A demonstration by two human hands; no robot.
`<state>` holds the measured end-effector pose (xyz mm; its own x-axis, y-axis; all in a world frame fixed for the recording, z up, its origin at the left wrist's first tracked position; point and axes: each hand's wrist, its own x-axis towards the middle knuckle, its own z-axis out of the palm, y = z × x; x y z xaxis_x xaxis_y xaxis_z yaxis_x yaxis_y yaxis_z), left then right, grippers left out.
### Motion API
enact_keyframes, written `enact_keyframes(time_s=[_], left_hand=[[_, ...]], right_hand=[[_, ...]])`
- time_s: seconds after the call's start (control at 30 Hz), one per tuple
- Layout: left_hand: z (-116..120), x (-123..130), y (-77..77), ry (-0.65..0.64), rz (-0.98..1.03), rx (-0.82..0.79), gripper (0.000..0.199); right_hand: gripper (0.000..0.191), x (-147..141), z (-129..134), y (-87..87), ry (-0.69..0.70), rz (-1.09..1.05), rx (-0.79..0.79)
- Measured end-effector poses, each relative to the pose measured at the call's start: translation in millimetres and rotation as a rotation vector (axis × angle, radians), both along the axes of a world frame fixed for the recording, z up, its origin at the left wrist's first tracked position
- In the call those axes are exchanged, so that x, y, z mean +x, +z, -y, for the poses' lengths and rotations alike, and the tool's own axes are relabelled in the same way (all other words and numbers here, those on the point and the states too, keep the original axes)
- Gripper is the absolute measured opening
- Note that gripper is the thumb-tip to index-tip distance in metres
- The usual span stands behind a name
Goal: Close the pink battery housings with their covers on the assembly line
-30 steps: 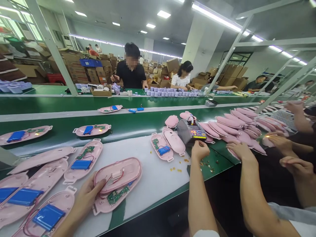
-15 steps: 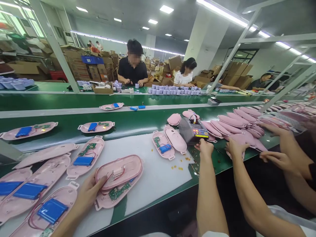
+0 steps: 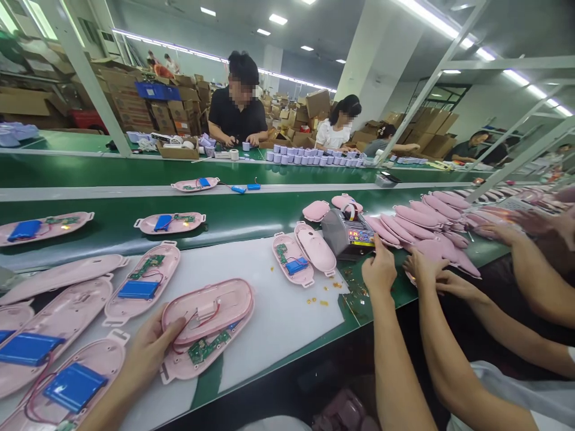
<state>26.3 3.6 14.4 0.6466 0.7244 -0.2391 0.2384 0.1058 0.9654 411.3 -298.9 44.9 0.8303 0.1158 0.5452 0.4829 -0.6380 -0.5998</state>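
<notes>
My left hand (image 3: 155,341) grips a pink oval casing half (image 3: 209,308), thumb over its rim, with red wires inside. It overlaps another pink shell (image 3: 179,368) carrying a green circuit board (image 3: 209,347); a bit of blue shows between them. My right hand (image 3: 380,269) is at the grey tape dispenser (image 3: 344,236), index finger stretched up by the right edge of its lit button panel, the other fingers curled. I see nothing held in it. Beside the dispenser lie a shell with a blue battery (image 3: 296,266) and a plain pink casing half (image 3: 317,248).
Open pink shells with blue batteries (image 3: 74,386) crowd the left. Amber tape scraps (image 3: 323,303) lie on the white mat (image 3: 265,335). To the right, a co-worker's hand (image 3: 424,269) and other arms reach around piled pink casings (image 3: 415,221). More shells (image 3: 171,223) sit on the green belt.
My right hand has moved from the dispenser's lower front up to its panel edge, with the index finger now extended. My left hand still holds the casing. The view has shifted slightly.
</notes>
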Motion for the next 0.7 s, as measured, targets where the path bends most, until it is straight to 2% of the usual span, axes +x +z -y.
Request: enact_keyframes(time_s=[0.1,0.17,0.2,0.23,0.3,0.37,0.4,0.47,0.53,0.6,0.7], left_hand=[[3,3,7.5,0.034,-0.029,-0.032,0.069],[5,5,12.0,0.051,-0.029,-0.058,0.078],[6,6,13.8,0.055,-0.027,-0.068,0.08],[7,7,15.4,0.058,-0.028,-0.071,0.081],[7,8,17.4,0.083,-0.057,-0.057,0.081],[6,8,18.1,0.114,-0.089,-0.047,0.082],[6,8,17.8,0.122,-0.101,-0.052,0.084],[4,7,15.5,0.119,-0.093,-0.073,0.085],[2,6,10.5,0.099,-0.072,-0.076,0.079],[1,5,2.7,0.085,-0.053,-0.032,0.069],[0,3,-9.9,0.064,-0.04,0.065,0.053]], right_hand=[[0.057,6,2,15.3,0.038,0.15,-0.377],[0.055,12,6,25.5,0.076,0.137,-0.482],[0.053,14,9,28.9,0.089,0.102,-0.464],[0.05,15,13,30.2,0.085,0.039,-0.361],[0.048,13,19,24.6,0.024,-0.13,-0.001],[0.055,8,22,9.7,-0.039,-0.315,0.336],[0.059,5,23,0.8,-0.048,-0.408,0.437],[0.067,2,21,-15.0,0.004,-0.578,0.507],[0.068,3,15,-23.9,0.088,-0.721,0.564],[0.06,8,7,-26.0,0.127,-0.791,0.611],[0.041,16,-5,-25.0,0.12,-0.784,0.655]])
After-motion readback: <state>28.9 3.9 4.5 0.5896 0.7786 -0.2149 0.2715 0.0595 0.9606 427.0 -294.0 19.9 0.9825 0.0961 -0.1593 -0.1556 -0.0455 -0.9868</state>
